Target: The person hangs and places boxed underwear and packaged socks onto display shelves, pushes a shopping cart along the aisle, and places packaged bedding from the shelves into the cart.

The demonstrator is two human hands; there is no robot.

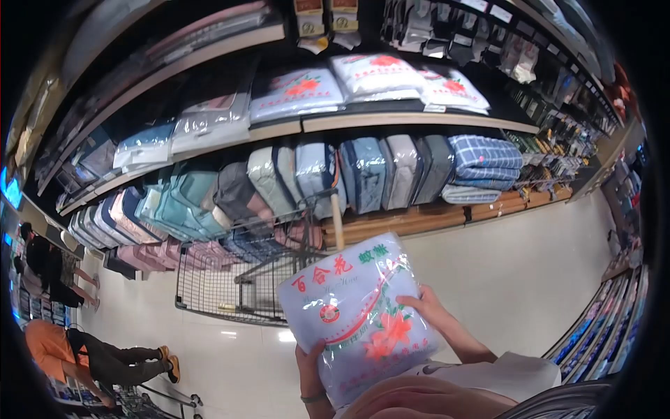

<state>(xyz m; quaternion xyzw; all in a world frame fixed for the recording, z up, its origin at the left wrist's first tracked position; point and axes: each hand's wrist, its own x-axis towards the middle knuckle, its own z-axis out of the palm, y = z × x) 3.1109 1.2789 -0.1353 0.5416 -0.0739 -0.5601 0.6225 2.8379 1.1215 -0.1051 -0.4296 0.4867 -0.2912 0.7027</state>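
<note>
A plastic-wrapped mosquito net (359, 307), a soft white pack with red and green print and orange flowers, is tilted up in front of my body. My left hand (310, 359) is closed on its lower left edge, with a dark band round the wrist. At the right edge, my right hand (423, 307) grips the same pack, thumb over the front; its other fingers are mostly hidden behind. Similar white packs (300, 92) with red flowers lie on the shelf ahead. Just beyond the held pack stands a wire shopping cart (209, 288).
Bagged folded bedding (364, 174) fills the lower shelf (412, 223). Packaged socks (314, 28) hang above. A person in an orange top (52, 349) bends at lower left, and a person in dark clothing (45, 269) stands farther back. Shelving (600, 328) borders the right.
</note>
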